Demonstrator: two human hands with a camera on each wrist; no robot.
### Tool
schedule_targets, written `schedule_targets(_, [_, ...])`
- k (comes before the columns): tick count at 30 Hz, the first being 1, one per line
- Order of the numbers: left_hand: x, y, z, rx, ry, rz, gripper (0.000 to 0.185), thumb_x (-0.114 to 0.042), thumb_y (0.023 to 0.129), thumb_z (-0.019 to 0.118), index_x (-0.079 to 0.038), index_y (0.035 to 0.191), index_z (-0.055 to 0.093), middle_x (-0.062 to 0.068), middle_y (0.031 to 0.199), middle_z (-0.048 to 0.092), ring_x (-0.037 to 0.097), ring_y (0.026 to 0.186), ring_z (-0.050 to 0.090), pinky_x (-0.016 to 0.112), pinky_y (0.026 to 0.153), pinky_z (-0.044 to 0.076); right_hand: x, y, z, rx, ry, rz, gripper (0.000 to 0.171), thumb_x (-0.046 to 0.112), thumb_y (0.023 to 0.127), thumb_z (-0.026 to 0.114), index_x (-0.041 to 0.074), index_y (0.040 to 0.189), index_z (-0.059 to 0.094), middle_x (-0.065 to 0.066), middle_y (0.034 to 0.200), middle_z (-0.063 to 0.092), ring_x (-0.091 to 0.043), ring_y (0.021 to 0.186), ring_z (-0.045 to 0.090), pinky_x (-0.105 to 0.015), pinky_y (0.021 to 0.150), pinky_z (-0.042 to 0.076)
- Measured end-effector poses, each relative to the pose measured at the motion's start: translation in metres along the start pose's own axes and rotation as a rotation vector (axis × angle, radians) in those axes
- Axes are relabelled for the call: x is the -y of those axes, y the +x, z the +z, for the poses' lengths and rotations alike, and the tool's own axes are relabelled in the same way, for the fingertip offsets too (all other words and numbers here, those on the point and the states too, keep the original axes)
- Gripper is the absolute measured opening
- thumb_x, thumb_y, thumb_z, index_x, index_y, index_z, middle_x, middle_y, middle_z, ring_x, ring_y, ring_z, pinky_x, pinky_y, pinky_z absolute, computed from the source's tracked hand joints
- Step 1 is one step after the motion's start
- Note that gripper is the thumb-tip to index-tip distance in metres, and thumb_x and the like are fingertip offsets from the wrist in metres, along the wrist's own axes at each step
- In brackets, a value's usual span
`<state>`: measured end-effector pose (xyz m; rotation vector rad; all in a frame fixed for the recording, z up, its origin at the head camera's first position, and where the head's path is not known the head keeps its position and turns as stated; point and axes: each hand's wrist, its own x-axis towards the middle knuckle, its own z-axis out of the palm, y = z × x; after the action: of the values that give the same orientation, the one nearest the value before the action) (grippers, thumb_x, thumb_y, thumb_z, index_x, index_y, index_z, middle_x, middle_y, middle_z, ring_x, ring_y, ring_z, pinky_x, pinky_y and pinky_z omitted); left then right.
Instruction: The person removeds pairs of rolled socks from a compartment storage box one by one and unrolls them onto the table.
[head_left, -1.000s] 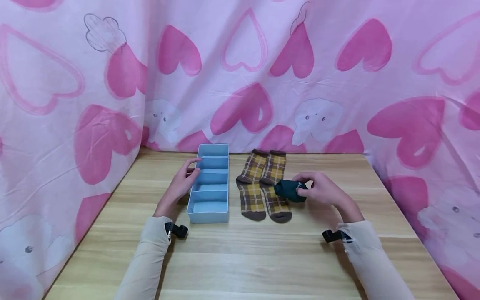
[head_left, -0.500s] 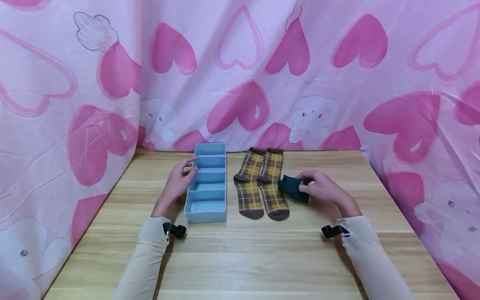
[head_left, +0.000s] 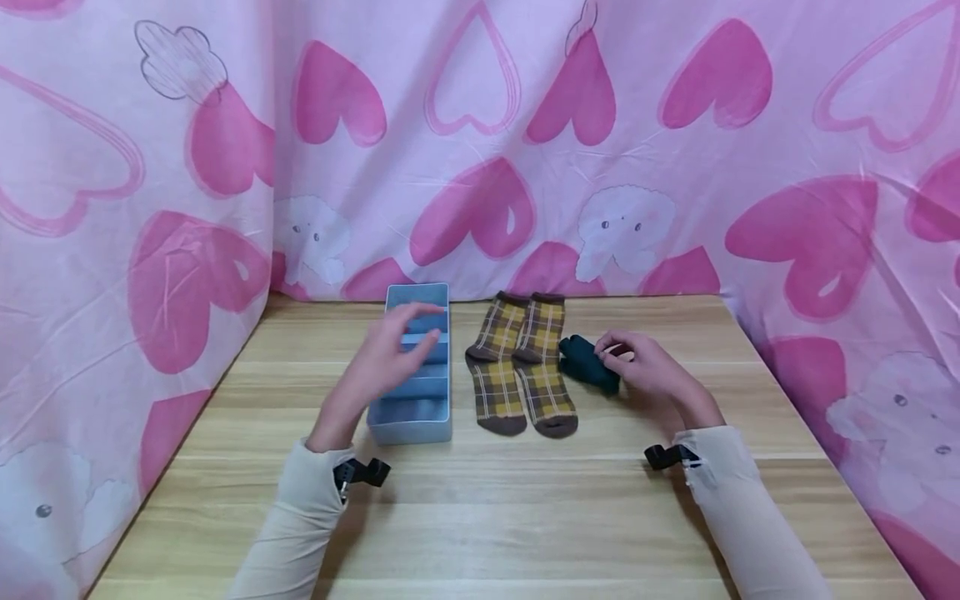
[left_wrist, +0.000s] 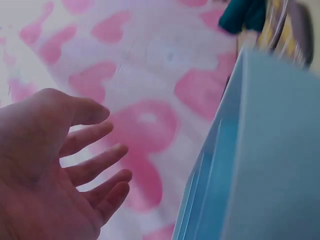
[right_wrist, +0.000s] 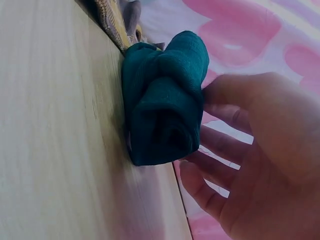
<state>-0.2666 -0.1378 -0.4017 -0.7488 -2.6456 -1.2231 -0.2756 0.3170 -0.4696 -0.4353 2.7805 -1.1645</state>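
Rolled green sock [head_left: 588, 364] was found on the table [head_left: 525, 517], beside plaid socks [head_left: 520, 367], touched by the relaxed right hand [head_left: 651, 370]. Left hand [head_left: 382, 360] was held loose, empty, above blue divider tray [head_left: 411, 421].

No legible text anywhere

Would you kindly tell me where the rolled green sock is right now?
In the head view, the green sock lies on the table, right of centre, just right of the plaid socks and against the right hand's fingertips.
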Motion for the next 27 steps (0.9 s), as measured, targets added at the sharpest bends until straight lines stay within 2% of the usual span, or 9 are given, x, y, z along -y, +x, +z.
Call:
schedule_targets(3, [-0.012,0.001,0.021,0.077,0.01,0.062,0.039,-0.019,0.107,0.067,-0.011,0.146,0.064,0.008,0.148,0.067,0.029,0.143,0.059,0.054,0.12,0.049,0.0,-0.002,0.001,0.002,-0.017,0.03,0.025,0.04,0.106,0.072,0.017,0.116,0.072,-0.011,0.125,0.073,-0.032,0.115,0.07,-0.043,0.093,0.058])
schedule_targets(6, [-0.018,0.0,0.04,0.135,0.013,0.096,0.037,-0.018,0.108,0.066,-0.009,0.144,0.065,0.008,0.145,0.069,0.029,0.141,0.061,0.052,0.118,0.05,0.001,-0.003,0.004,0.003,-0.038,0.045,0.035,0.047,0.098,0.08,0.019,0.116,0.07,-0.011,0.125,0.072,-0.031,0.111,0.069,-0.04,0.091,0.057])
schedule_targets(10, [-0.028,-0.002,0.057,0.191,-0.001,0.096,0.035,-0.02,0.107,0.067,-0.011,0.142,0.066,0.007,0.143,0.07,0.027,0.139,0.062,0.049,0.116,0.052,0.004,0.002,0.009,-0.006,-0.069,0.038,0.036,0.042,0.094,0.086,0.018,0.115,0.071,-0.012,0.124,0.072,-0.03,0.112,0.066,-0.042,0.092,0.056])
schedule_targets(14, [-0.041,0.001,0.074,0.256,0.02,0.115,0.035,-0.021,0.107,0.068,-0.013,0.141,0.066,0.005,0.143,0.07,0.024,0.136,0.064,0.045,0.115,0.054,0.01,0.009,0.014,-0.008,-0.097,0.045,0.033,0.038,0.094,0.086,0.017,0.116,0.072,-0.011,0.124,0.072,-0.031,0.114,0.065,-0.05,0.099,0.056])
schedule_targets(17, [-0.05,0.007,0.093,0.33,0.047,0.146,0.037,-0.024,0.109,0.066,-0.013,0.143,0.065,0.005,0.145,0.068,0.022,0.137,0.063,0.043,0.116,0.053,0.01,0.01,0.011,-0.009,-0.107,0.065,0.031,0.034,0.096,0.085,0.015,0.117,0.073,-0.011,0.123,0.072,-0.032,0.115,0.065,-0.055,0.104,0.054])
schedule_targets(21, [-0.06,0.015,0.119,0.422,0.07,0.148,0.041,-0.027,0.11,0.063,-0.014,0.149,0.061,0.004,0.15,0.064,0.022,0.137,0.063,0.042,0.115,0.054,0.007,0.008,0.007,0.005,-0.107,0.085,0.029,0.03,0.098,0.083,0.013,0.119,0.073,-0.014,0.122,0.073,-0.032,0.113,0.066,-0.057,0.105,0.055])
schedule_targets(24, [-0.065,0.023,0.138,0.455,0.12,0.153,0.044,-0.028,0.11,0.063,-0.014,0.151,0.059,0.005,0.153,0.062,0.022,0.134,0.065,0.043,0.112,0.056,0.007,0.008,0.006,0.011,-0.105,0.088,0.026,0.028,0.098,0.082,0.013,0.117,0.072,-0.013,0.12,0.074,-0.03,0.111,0.067,-0.054,0.102,0.056])
schedule_targets(27, [-0.068,0.03,0.155,0.463,0.22,0.174,0.045,-0.03,0.109,0.064,-0.013,0.15,0.061,0.007,0.153,0.062,0.023,0.137,0.063,0.044,0.114,0.055,0.008,0.006,0.006,0.018,-0.107,0.071,0.023,0.026,0.1,0.08,0.014,0.117,0.071,-0.012,0.118,0.074,-0.029,0.109,0.067,-0.049,0.097,0.057])
